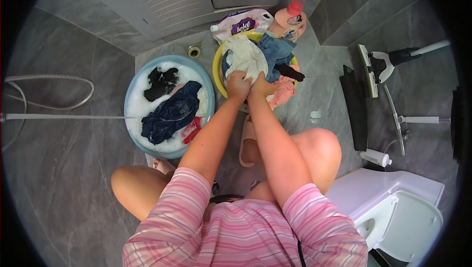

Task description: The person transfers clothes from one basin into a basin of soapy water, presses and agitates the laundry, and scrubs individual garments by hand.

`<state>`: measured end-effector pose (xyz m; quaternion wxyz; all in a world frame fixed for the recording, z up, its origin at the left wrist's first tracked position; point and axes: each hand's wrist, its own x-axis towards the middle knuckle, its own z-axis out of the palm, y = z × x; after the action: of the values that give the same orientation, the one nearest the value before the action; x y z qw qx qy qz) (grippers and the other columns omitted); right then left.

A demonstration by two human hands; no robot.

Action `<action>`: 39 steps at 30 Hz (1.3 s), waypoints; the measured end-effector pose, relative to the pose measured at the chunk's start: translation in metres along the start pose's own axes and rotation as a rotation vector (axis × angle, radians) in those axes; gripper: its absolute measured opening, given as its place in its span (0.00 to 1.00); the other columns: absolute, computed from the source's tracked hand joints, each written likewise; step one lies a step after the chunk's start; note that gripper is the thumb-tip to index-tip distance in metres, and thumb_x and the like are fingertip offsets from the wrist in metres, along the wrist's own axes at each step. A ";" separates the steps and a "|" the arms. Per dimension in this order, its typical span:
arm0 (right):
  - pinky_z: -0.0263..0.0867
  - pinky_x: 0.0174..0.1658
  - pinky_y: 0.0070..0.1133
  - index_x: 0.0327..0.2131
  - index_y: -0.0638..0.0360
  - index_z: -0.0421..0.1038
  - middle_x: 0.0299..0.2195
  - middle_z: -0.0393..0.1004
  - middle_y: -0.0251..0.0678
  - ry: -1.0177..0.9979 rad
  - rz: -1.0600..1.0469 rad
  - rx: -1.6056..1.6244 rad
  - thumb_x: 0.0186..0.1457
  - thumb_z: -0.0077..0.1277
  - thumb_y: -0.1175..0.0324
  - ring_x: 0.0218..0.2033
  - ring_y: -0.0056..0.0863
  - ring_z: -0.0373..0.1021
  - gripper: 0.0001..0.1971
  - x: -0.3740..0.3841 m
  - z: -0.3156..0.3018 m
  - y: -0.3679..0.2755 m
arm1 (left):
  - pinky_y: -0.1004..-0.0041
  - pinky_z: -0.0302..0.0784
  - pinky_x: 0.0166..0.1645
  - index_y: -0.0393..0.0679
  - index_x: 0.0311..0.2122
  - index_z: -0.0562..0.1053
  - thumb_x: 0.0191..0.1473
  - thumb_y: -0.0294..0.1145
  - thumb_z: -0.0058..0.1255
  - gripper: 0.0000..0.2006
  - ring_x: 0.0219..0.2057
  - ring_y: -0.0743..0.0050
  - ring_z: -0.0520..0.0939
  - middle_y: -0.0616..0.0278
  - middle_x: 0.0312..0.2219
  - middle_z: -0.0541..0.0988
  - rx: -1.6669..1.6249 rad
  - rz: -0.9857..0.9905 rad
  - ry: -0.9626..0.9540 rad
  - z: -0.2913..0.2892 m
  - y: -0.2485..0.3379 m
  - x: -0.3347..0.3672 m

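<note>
- While the person crouched over the grey tiled floor (73, 168), both hands met at the near rim of a yellow basin (218, 68).
- Left hand (238, 85): fingers curled tight around the lower edge of a white cloth (245, 56); grip closed on the fabric.
- Right hand (256, 84): pressed against the left, closed on the same white cloth just beside it.
- White cloth: off-white, crumpled, wet-looking, bunched in folds; it lay heaped on the left half of the yellow basin, rising above the rim, its near edge drawn toward the hands.
- Blue denim garment (276, 53) lay against the cloth's right side, touching it; a black piece (290, 73) and a pink piece (284, 90) hung over the basin's right rim.
- Light blue basin (132, 95) stood just left of the yellow one, filled with white foam; a dark blue garment (172, 114), a black garment (160, 81) and a small red item (191, 130) lay in the suds.
- Behind the yellow basin: white detergent pouch (243, 23) and pink bottle with red cap (292, 19).
- A pink slipper (247, 141) sat between the knees.
- White toilet (393, 208) at lower right; grey hose (49, 92) at left.
</note>
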<state>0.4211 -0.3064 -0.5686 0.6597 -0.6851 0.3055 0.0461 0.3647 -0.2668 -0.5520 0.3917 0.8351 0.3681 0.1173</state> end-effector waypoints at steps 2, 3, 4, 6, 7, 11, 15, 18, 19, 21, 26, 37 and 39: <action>0.62 0.44 0.33 0.49 0.71 0.53 0.47 0.61 0.52 0.210 -0.043 -0.156 0.45 0.53 0.59 0.44 0.44 0.63 0.32 -0.038 0.014 -0.021 | 0.70 0.70 0.40 0.35 0.36 0.72 0.42 0.32 0.57 0.16 0.31 0.59 0.76 0.48 0.28 0.76 -0.197 0.190 0.318 -0.022 -0.002 0.002; 0.62 0.44 0.33 0.49 0.71 0.53 0.47 0.61 0.52 0.227 -0.052 -0.151 0.45 0.53 0.59 0.44 0.44 0.63 0.32 -0.020 0.010 -0.019 | 0.70 0.70 0.40 0.36 0.37 0.73 0.44 0.31 0.56 0.14 0.32 0.60 0.77 0.49 0.29 0.77 -0.316 0.102 0.202 -0.028 0.017 0.002; 0.60 0.45 0.33 0.47 0.71 0.57 0.46 0.62 0.53 0.027 0.112 0.131 0.47 0.50 0.58 0.45 0.45 0.62 0.29 0.004 0.006 -0.017 | 0.70 0.70 0.40 0.36 0.37 0.73 0.44 0.31 0.56 0.14 0.32 0.60 0.77 0.49 0.29 0.77 -0.333 0.120 0.196 -0.031 0.030 0.003; 0.59 0.46 0.34 0.45 0.71 0.60 0.45 0.63 0.54 -0.206 0.283 0.410 0.49 0.47 0.58 0.46 0.45 0.62 0.26 0.001 0.007 -0.023 | 0.70 0.70 0.40 0.36 0.37 0.72 0.46 0.31 0.54 0.13 0.32 0.58 0.77 0.48 0.30 0.76 -0.434 0.163 0.186 -0.050 0.033 0.006; 0.58 0.46 0.34 0.43 0.71 0.62 0.43 0.63 0.54 -0.102 0.187 0.264 0.50 0.47 0.59 0.45 0.45 0.61 0.24 -0.019 0.008 -0.027 | 0.70 0.70 0.39 0.37 0.38 0.72 0.47 0.31 0.52 0.12 0.32 0.61 0.77 0.49 0.30 0.77 -0.351 0.194 0.250 -0.062 0.030 0.000; 0.57 0.46 0.35 0.42 0.70 0.64 0.40 0.65 0.53 0.315 -0.420 -0.085 0.50 0.47 0.58 0.43 0.45 0.61 0.23 -0.053 0.002 -0.043 | 0.72 0.70 0.37 0.38 0.37 0.72 0.48 0.31 0.52 0.12 0.30 0.69 0.77 0.54 0.28 0.77 -0.150 0.176 0.262 -0.108 0.057 -0.003; 0.56 0.49 0.33 0.45 0.69 0.62 0.44 0.64 0.50 0.062 -0.270 0.196 0.53 0.44 0.54 0.44 0.44 0.61 0.26 -0.078 0.009 -0.069 | 0.78 0.67 0.32 0.38 0.34 0.71 0.51 0.29 0.49 0.07 0.26 0.79 0.72 0.64 0.24 0.74 -0.468 0.240 0.294 -0.146 0.074 0.024; 0.55 0.51 0.30 0.50 0.70 0.58 0.52 0.59 0.49 -0.350 0.087 0.355 0.55 0.40 0.48 0.49 0.42 0.60 0.31 -0.080 0.007 -0.088 | 0.80 0.66 0.34 0.40 0.35 0.70 0.52 0.27 0.47 0.05 0.28 0.81 0.72 0.66 0.26 0.74 -0.812 0.221 0.167 -0.172 0.097 0.017; 0.52 0.54 0.33 0.54 0.67 0.54 0.57 0.54 0.47 -0.385 0.015 0.254 0.52 0.36 0.40 0.54 0.40 0.57 0.39 -0.082 0.005 -0.092 | 0.80 0.67 0.37 0.40 0.36 0.68 0.53 0.25 0.44 0.05 0.30 0.81 0.72 0.65 0.28 0.73 -0.800 0.190 0.109 -0.181 0.100 0.013; 0.50 0.55 0.37 0.55 0.65 0.53 0.57 0.54 0.46 -0.535 0.162 0.276 0.51 0.36 0.37 0.55 0.40 0.55 0.41 -0.100 0.001 -0.103 | 0.80 0.67 0.39 0.40 0.36 0.67 0.54 0.25 0.44 0.05 0.32 0.81 0.72 0.65 0.30 0.73 -0.944 0.216 0.079 -0.199 0.100 0.001; 0.47 0.58 0.40 0.58 0.51 0.51 0.57 0.55 0.43 -1.133 0.672 0.612 0.44 0.30 0.27 0.57 0.43 0.53 0.45 -0.125 -0.007 -0.118 | 0.69 0.68 0.49 0.41 0.40 0.64 0.55 0.23 0.39 0.07 0.41 0.70 0.73 0.59 0.38 0.72 -1.591 0.368 -0.074 -0.250 0.109 -0.055; 0.64 0.47 0.34 0.44 0.57 0.66 0.39 0.72 0.38 -1.520 0.500 0.926 0.58 0.34 0.52 0.41 0.36 0.68 0.21 -0.185 0.033 -0.154 | 0.55 0.56 0.59 0.29 0.52 0.60 0.55 0.35 0.30 0.23 0.54 0.47 0.65 0.44 0.51 0.65 -2.033 -0.010 0.447 -0.281 -0.053 -0.166; 0.66 0.45 0.30 0.44 0.58 0.66 0.38 0.72 0.38 -1.610 0.430 0.746 0.58 0.37 0.55 0.39 0.33 0.69 0.19 -0.244 0.025 -0.165 | 0.57 0.55 0.60 0.27 0.52 0.59 0.55 0.34 0.29 0.24 0.55 0.48 0.63 0.43 0.52 0.64 -2.114 -0.055 0.567 -0.267 -0.086 -0.169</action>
<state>0.3114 -0.2052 -0.3132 0.8296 -0.1165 -0.1308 0.5302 0.0717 -0.1981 -0.4223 0.8141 0.0113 0.1767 0.5531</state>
